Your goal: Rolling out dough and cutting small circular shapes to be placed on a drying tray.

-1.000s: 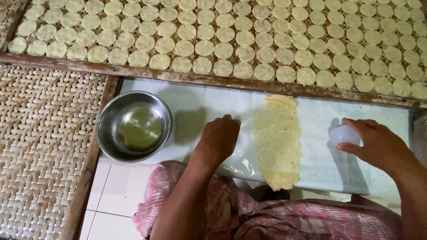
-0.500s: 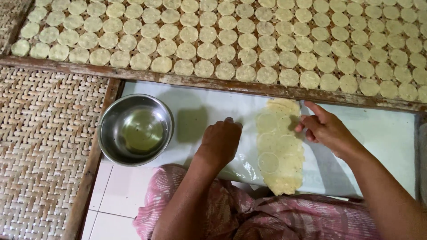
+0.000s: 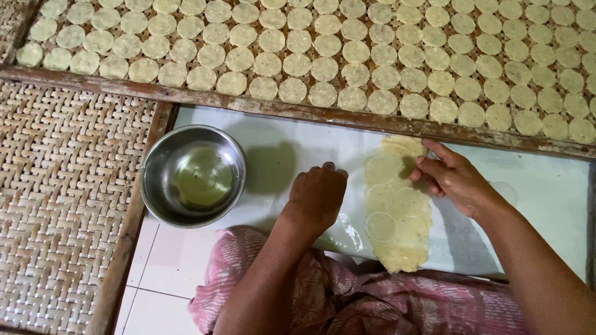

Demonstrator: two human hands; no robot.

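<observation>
Head-worn view, steeply downward, close

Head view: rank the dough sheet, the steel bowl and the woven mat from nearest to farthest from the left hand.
From the left hand:
1. Dough sheet, just to its right.
2. Steel bowl, to its left on the white surface.
3. Woven mat, far left, beyond the bowl.

A home food-making spot on the floor. A woven drying rack of pale dough rounds fills the frame's top. White floor tiles lie lower left, beside a steel bowl.
</observation>
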